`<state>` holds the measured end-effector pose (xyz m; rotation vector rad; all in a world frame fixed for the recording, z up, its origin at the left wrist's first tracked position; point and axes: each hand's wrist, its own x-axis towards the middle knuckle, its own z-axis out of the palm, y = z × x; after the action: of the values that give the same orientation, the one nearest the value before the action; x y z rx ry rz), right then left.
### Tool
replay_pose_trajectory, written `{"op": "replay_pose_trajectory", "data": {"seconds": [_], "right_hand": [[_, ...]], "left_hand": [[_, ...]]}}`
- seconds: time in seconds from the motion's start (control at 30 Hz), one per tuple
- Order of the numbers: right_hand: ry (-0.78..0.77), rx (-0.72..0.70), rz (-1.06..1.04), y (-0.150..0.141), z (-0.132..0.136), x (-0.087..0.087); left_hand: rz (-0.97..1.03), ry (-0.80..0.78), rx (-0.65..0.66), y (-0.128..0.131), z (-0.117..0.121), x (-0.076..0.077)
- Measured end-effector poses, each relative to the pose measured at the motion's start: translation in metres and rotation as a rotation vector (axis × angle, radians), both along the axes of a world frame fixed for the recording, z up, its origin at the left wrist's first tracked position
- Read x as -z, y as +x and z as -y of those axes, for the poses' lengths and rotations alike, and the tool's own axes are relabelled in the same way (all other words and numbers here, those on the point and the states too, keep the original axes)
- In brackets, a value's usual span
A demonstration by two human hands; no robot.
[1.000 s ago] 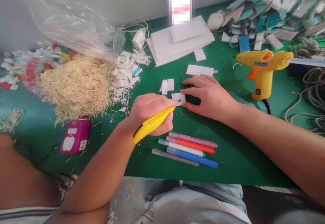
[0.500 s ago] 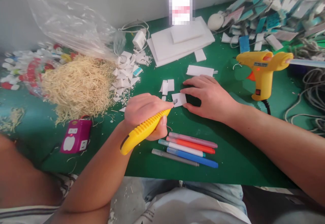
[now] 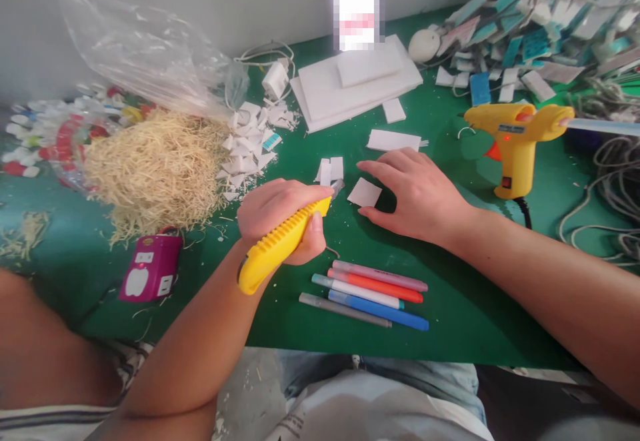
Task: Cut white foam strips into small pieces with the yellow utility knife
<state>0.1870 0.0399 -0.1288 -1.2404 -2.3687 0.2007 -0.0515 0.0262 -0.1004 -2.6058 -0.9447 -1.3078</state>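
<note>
Shifted rightward and turned since the earlier frame, the white square (image 3: 365, 192) now lies clear of the blade (image 3: 338, 188), which is drawn back to its left. It rests on the counter (image 3: 460, 294) in the mouth of the right hand (image 3: 420, 191), between thumb and forefinger. That hand is spread wide and is the nearer one; whether the thumb touches the edge, one cannot tell. No long axis stands out on the square. The left hand (image 3: 270, 207) grips the yellow knife (image 3: 286, 244), whose long axis slants up and rightward, its blade just beside the small pieces (image 3: 337, 168).

Counted outward: one square, one knife, at least two small pieces, partly overlapping, and one strip (image 3: 394, 139) beyond the right fingers. Five markers (image 3: 359, 291) lie nearer the person. One glue gun (image 3: 515, 151) stands to the right; at least three boards (image 3: 325, 97) are stacked behind, and one purple box (image 3: 149, 269) sits left.
</note>
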Motion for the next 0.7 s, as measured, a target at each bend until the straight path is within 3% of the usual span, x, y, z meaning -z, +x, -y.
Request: {"op": "replay_pose_trajectory", "data": {"seconds": [0.2, 0.43, 0.7], "right_hand": [[0.003, -0.085, -0.046, 0.001, -0.003, 0.002], [0.027, -0.015, -0.065, 0.005, -0.004, 0.004], [-0.067, -0.023, -0.1, 0.005, -0.008, 0.004]], "left_hand": [[0.0, 0.012, -0.003, 0.0, -0.002, 0.003], [0.0, -0.034, -0.02, 0.007, -0.006, 0.008], [-0.047, -0.105, 0.06, 0.014, -0.008, 0.008]]}}
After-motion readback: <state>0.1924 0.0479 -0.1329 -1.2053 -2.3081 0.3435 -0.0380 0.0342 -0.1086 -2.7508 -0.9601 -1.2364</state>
